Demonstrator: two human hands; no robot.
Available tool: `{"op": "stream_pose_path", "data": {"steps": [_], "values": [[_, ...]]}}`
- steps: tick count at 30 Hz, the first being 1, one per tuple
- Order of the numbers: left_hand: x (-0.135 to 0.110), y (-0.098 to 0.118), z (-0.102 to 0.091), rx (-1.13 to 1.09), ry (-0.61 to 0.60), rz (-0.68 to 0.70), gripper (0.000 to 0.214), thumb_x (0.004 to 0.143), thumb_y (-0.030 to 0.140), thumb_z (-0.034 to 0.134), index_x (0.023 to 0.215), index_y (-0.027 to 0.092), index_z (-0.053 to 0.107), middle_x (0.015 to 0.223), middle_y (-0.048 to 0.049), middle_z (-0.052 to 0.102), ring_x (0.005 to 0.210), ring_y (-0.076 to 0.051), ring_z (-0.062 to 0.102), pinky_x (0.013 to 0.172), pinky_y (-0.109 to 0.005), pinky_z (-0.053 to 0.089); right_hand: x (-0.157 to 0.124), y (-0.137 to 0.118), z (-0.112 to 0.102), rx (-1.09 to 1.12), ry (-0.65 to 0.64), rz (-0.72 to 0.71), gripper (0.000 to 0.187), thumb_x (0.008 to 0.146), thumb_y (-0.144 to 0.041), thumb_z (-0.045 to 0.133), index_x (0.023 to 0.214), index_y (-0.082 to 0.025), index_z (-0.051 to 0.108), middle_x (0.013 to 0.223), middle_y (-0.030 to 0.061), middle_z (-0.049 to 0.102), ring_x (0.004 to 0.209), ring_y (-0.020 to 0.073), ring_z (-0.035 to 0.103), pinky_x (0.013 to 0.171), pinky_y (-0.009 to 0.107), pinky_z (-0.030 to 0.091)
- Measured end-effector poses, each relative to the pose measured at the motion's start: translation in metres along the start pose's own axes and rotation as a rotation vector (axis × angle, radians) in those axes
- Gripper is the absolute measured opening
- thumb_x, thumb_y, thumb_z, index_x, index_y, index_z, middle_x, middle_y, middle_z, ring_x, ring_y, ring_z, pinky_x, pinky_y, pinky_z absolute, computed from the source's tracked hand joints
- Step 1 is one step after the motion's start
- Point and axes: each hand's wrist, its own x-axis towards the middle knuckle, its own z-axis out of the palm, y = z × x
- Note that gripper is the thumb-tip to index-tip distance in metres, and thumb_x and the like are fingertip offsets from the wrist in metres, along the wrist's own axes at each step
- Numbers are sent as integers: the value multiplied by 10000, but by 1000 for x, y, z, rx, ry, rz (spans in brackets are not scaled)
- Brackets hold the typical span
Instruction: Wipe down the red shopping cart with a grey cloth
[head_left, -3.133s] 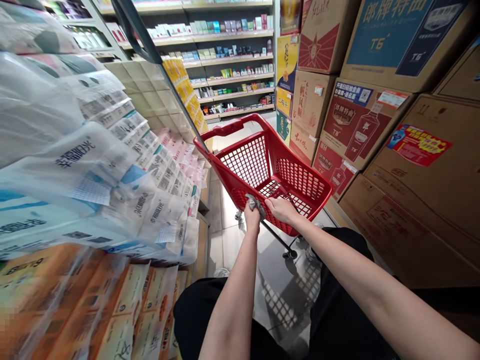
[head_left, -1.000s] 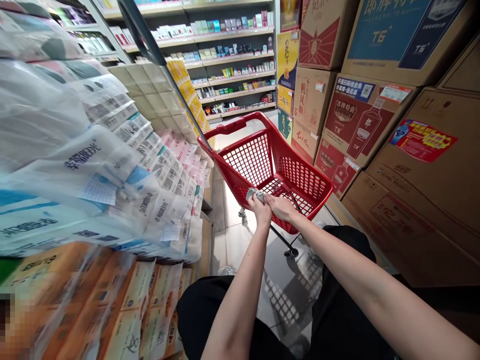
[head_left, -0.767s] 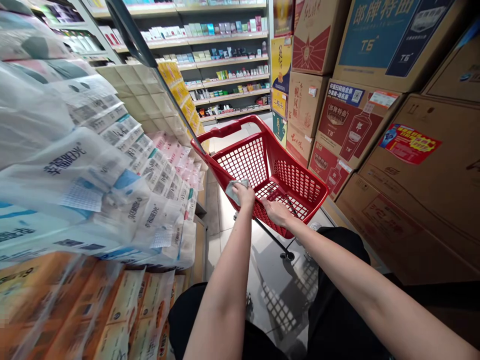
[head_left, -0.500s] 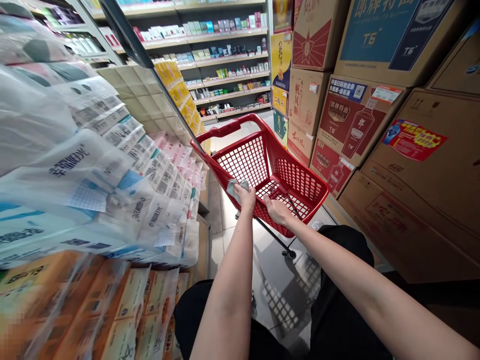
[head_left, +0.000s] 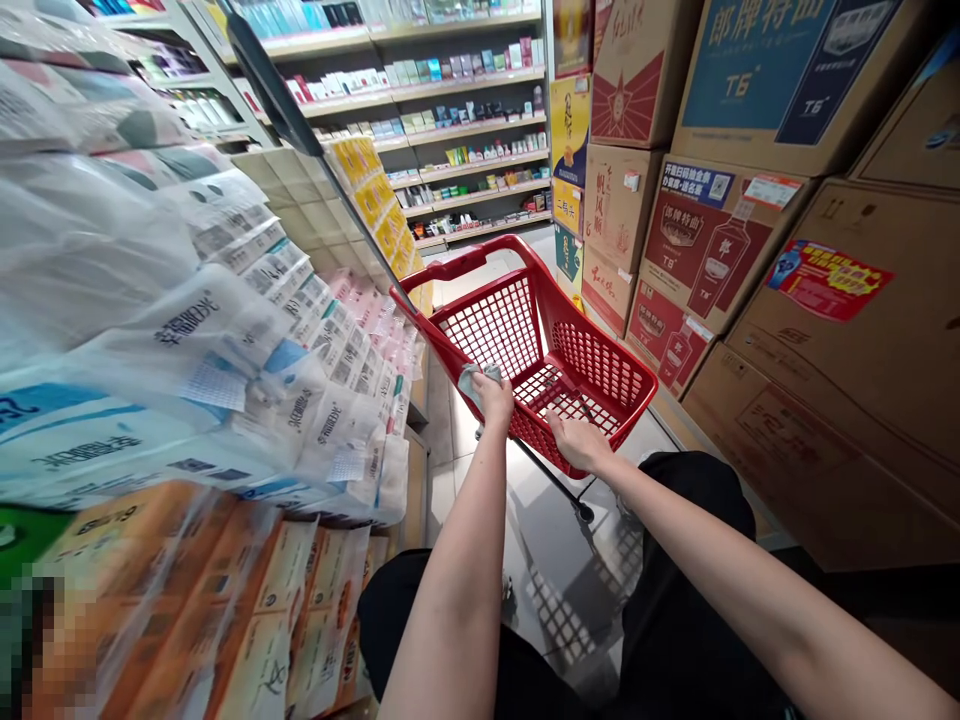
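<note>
Cardboard cartons (head_left: 847, 430) stand beside a red shopping cart (head_left: 553, 340). At its rim (head_left: 441, 343), the left hand (head_left: 495, 400) clasps a gray cloth (head_left: 471, 378), likely soft, light and best bunched; the right hand (head_left: 582, 442) grips the cart.

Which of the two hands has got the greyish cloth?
The left hand: the greyish cloth pokes out past its fingers. The right hand is at the red basket's near edge, showing no cloth.
</note>
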Motion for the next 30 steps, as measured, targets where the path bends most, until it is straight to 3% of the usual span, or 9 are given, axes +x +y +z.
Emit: {"op": "stream_pose_path", "data": {"steps": [5, 11, 17, 21, 25, 30], "values": [[-19, 0, -3, 43, -16, -13, 371, 755, 122, 484, 1102, 137, 356, 1212, -170, 432, 1194, -248, 419, 1017, -372, 329, 11, -15, 0, 100, 25, 9, 936, 839, -605, -162, 782, -155, 657, 817, 134, 680, 774, 231, 621, 661, 308, 390], [-53, -1, -5, 44, -77, -69, 376, 763, 147, 489, 1117, 164, 362, 1203, -144, 441, 1229, -250, 391, 1025, -407, 317, 15, -34, 11, 87, 239, -3, 892, 907, -504, -114, 787, -135, 689, 839, 163, 688, 832, 227, 634, 751, 312, 397], [-68, 5, -4, 65, -93, -107, 322, 795, 145, 463, 1102, 145, 366, 1241, -182, 423, 1269, -257, 361, 1042, -403, 300, 31, -38, 11, 193, 212, 114, 851, 918, -520, -58, 882, -126, 695, 921, 174, 688, 906, 227, 632, 785, 310, 406], [-54, 11, 1, 140, -46, -172, 274, 843, 204, 446, 1087, 108, 364, 1225, -241, 424, 1227, -293, 418, 1000, -414, 342, 32, -33, 10, 118, 151, 28, 861, 905, -556, -47, 826, -127, 697, 863, 178, 691, 869, 230, 633, 768, 308, 404], [-14, 14, -3, 198, 39, -278, 309, 883, 230, 416, 1121, 56, 325, 1231, -289, 407, 1184, -319, 452, 961, -424, 376, 24, -28, 9, 62, 163, -82, 874, 908, -531, -77, 743, -147, 690, 792, 149, 691, 785, 213, 636, 705, 293, 400], [22, 12, -14, 206, 81, -349, 424, 818, 107, 487, 1154, -5, 255, 1251, -328, 350, 1174, -347, 442, 950, -436, 367, 14, -30, 10, 25, 156, -147, 873, 918, -516, -77, 718, -161, 696, 743, 114, 694, 737, 184, 633, 672, 270, 392]]}}
